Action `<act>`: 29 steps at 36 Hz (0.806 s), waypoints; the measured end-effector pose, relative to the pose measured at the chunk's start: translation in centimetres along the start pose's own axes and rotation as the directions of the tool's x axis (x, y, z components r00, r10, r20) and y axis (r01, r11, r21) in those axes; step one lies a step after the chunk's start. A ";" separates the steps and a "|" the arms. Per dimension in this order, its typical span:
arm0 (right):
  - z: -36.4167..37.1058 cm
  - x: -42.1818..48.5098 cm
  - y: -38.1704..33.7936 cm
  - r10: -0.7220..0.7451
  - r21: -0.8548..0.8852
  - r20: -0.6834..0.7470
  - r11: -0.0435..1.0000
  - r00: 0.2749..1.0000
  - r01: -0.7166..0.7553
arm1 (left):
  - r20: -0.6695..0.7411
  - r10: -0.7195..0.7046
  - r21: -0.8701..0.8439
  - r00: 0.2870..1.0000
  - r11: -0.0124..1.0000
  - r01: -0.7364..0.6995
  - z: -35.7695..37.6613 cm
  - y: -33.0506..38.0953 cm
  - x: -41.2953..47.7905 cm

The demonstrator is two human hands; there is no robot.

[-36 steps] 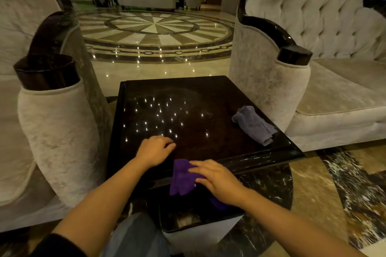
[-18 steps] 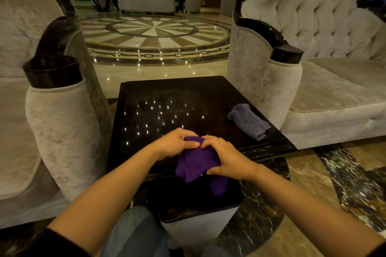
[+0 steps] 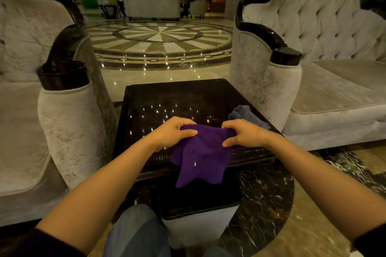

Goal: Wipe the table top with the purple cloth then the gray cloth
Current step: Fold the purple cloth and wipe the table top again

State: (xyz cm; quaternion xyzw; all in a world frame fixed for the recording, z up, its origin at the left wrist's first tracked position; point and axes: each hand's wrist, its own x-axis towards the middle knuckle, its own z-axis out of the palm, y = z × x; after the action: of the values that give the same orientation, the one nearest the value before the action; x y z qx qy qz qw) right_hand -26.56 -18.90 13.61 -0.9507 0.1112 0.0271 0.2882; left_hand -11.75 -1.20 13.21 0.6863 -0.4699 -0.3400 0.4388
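**A:** Head cam: both hands pinch the purple cloth [image 3: 201,152], left hand [image 3: 173,133] and right hand [image 3: 243,132] on its top corners, held up over the tabletop's [image 3: 167,98] near edge, rest dangling.

**B:** Gray cloth [image 3: 247,113]?

**B:** Crumpled on the tabletop just behind the right hand, probably not touching it; hard to say.

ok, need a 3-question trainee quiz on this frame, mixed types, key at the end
1. True or false: both hands grip the bright purple cloth.
2. Where is the crumpled gray cloth? A) on the sofa B) on the glossy dark table top, right side C) on the floor
3. Fill in: the purple cloth's lower part hangs over the table's near ____.

Key: 1 true, left hand and right hand; 2 B; 3 edge.
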 end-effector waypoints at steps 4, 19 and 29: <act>-1.1 -0.1 -0.2 -0.026 0.042 -0.041 0.999 0.999 0.027 | -0.061 0.033 0.034 0.998 0.999 -0.031 -0.5 0.6 -0.3; 2.7 0.1 0.1 -0.020 -0.208 -0.114 0.978 0.993 -0.004 | -0.129 0.000 0.545 0.992 0.835 0.070 0.9 -2.2 -0.4; 3.6 -0.1 0.9 -0.055 -0.144 -0.190 0.989 0.980 0.028 | -0.162 -0.014 0.562 0.987 0.820 0.104 1.2 -2.8 -0.1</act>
State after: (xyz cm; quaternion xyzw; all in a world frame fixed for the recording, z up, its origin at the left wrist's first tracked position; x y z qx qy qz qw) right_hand -26.83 -17.66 10.17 -0.9689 0.1167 -0.0637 0.2086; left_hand -11.89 -0.99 10.19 0.8237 -0.4940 -0.1453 0.2376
